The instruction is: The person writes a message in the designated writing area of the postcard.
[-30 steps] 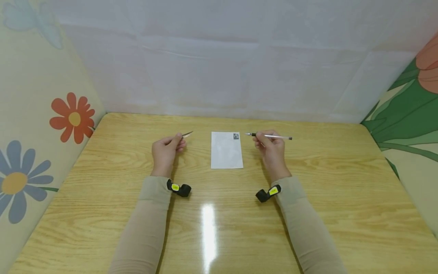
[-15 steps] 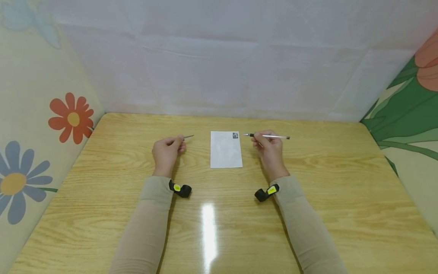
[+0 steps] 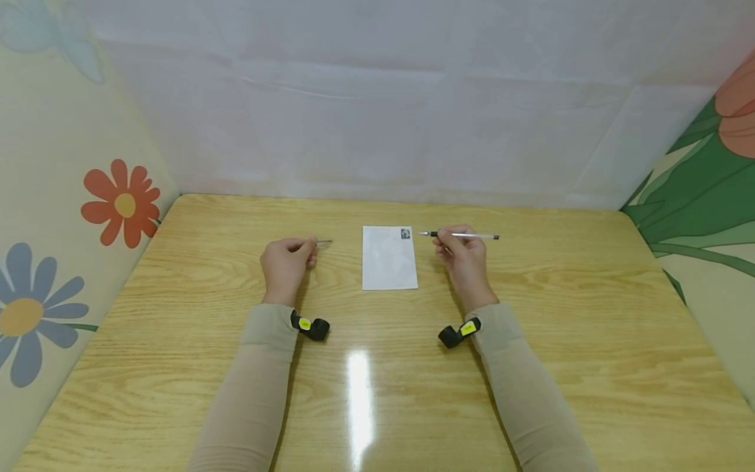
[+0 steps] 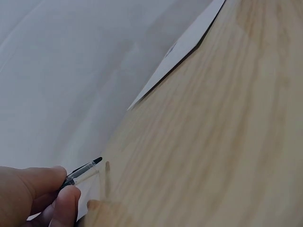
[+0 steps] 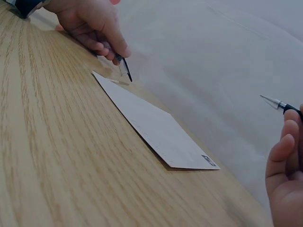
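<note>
Between thumb and fingers, my left hand (image 3: 288, 263) pinches a small pen cap (image 4: 86, 169), clear with a black clip. The cap's free end points right, over the table. My right hand (image 3: 466, 259) grips a gel pen (image 3: 480, 236) with a clear barrel and dark grip; its bare tip points left, just off the envelope's upper right corner in the head view. A white stamped envelope (image 3: 389, 262) lies flat between the two hands, touched by neither. The stamp (image 5: 208, 161) also shows in the right wrist view, where most of the pen is hidden or out of frame.
The wood-grain table (image 3: 377, 419) reaches back to a white sheet (image 3: 354, 111). Flower-patterned panels (image 3: 44, 288) stand at both sides. Each wrist wears a black strap with a camera (image 3: 318, 330).
My left hand has turned the pen cap, and its free end has tipped from up and right to nearly level. The right hand and pen have shifted slightly left.
</note>
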Motion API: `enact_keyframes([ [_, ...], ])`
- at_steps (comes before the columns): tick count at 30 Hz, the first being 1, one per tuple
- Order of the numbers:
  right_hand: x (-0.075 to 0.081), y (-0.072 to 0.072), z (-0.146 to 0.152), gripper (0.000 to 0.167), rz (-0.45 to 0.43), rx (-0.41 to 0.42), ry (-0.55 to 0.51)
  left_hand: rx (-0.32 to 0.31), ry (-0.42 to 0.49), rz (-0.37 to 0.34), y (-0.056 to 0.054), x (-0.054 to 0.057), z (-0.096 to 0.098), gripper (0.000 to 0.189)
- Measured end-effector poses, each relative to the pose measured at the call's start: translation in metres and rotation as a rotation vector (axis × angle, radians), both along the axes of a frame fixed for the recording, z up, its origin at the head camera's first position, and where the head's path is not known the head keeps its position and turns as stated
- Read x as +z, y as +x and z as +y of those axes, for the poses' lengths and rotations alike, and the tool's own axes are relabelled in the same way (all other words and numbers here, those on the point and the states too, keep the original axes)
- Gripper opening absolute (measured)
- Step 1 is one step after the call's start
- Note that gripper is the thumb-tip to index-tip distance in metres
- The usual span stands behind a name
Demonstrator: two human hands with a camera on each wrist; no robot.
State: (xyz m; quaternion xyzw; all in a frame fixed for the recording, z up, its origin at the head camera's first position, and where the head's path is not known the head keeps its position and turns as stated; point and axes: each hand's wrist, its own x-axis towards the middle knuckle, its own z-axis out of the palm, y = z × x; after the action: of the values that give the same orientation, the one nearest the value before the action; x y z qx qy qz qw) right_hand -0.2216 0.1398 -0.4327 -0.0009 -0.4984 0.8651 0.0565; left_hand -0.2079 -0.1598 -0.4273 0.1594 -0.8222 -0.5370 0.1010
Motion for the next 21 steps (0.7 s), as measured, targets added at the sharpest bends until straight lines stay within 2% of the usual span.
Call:
enact_keyframes([
  [8, 0.0009, -0.0001, -0.0006, 0.018, -0.012, 0.008, -0.013, -0.007, -0.067, -0.012, 0.0012, 0.0004, -0.0002, 0.028],
  [13, 0.0011, 0.0004, -0.0008, 0.019, -0.011, 0.018, -0.022, -0.007, -0.144, -0.02, 0.0013, 0.0, -0.0004, 0.027],
  [21, 0.0001, 0.0, -0.0011, 0.021, -0.013, 0.009, -0.024, 0.003, -0.148, -0.024, -0.0001, -0.0016, -0.0003, 0.025],
])
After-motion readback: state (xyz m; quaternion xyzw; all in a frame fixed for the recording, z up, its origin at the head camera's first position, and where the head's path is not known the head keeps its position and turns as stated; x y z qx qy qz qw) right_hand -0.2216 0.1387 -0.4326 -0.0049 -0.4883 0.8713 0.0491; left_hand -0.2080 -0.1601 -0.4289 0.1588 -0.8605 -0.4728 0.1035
